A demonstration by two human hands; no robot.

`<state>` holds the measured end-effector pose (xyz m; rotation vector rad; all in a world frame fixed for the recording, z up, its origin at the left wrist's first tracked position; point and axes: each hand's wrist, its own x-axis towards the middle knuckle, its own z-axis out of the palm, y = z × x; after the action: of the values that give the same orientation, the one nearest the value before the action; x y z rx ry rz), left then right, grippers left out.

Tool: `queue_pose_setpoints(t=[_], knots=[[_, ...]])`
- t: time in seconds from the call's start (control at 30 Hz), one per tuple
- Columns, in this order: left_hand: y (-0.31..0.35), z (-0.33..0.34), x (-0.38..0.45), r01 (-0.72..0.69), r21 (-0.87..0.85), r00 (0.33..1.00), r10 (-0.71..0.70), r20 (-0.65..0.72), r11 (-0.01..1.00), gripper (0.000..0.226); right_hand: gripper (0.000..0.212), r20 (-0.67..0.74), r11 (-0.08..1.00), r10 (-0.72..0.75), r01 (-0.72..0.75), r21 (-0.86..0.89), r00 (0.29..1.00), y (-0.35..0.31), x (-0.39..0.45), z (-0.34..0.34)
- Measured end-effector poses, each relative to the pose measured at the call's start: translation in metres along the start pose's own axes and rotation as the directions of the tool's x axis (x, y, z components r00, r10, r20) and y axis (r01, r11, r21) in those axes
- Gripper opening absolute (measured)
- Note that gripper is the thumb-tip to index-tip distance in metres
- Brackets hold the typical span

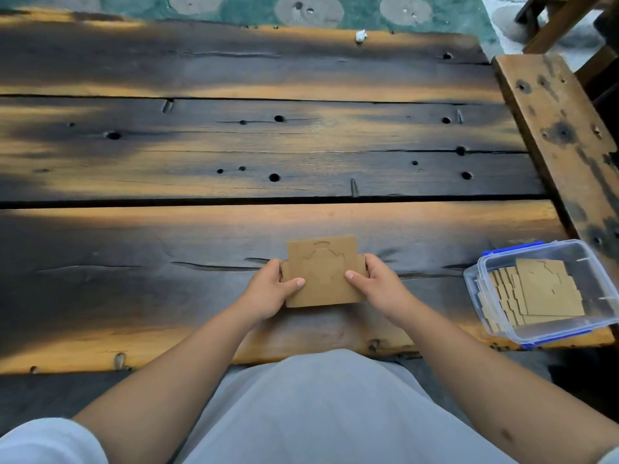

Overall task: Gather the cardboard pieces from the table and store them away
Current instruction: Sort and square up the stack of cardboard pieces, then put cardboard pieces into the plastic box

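A small stack of brown cardboard pieces [323, 271] with cut-out outlines is held just above the near plank of the dark wooden table [234, 155]. My left hand [273, 289] grips its left edge, thumb on top. My right hand [378, 286] grips its right edge the same way. To the right, a clear plastic container [502, 329] with blue clips stands open at the table's near right corner. Several more cardboard pieces [542, 291] lie inside it.
A rough wooden bench or beam [556, 128] runs along the table's right side. A small white scrap [361, 35] lies at the far edge. Green patterned flooring [234, 8] shows beyond the table. The planks have holes and gaps between them.
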<state>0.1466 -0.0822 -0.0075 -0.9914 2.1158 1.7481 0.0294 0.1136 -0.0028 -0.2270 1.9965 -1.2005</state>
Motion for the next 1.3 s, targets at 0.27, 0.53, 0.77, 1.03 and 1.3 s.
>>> queue_pose_setpoints(t=[0.27, 0.53, 0.77, 1.03, 1.3], knots=[[0.009, 0.011, -0.002, 0.000, -0.101, 1.000, -0.002, -0.017, 0.995, 0.028, 0.022, -0.040, 0.993, 0.045, -0.040, 0.110, 0.998, 0.000, -0.012, -0.008], [0.029, 0.041, 0.002, 0.001, 0.011, 1.000, -0.001, -0.005, 1.000, 0.022, 0.021, -0.143, 0.990, 0.070, -0.051, 0.133, 0.987, 0.006, -0.029, -0.033], [0.062, 0.100, 0.006, 0.013, 0.052, 0.999, -0.015, 0.032, 0.999, 0.029, 0.022, -0.207, 0.986, 0.072, -0.039, 0.163, 0.976, 0.026, -0.043, -0.089], [0.118, 0.209, 0.007, -0.001, 0.106, 0.998, -0.006, 0.063, 0.994, 0.034, 0.022, -0.309, 0.989, 0.084, -0.041, 0.141, 0.947, 0.067, -0.062, -0.196], [0.170, 0.339, 0.019, 0.007, 0.201, 1.000, -0.011, 0.021, 0.980, 0.030, 0.022, -0.344, 0.997, 0.076, -0.063, 0.050, 0.936, 0.117, -0.072, -0.322]])
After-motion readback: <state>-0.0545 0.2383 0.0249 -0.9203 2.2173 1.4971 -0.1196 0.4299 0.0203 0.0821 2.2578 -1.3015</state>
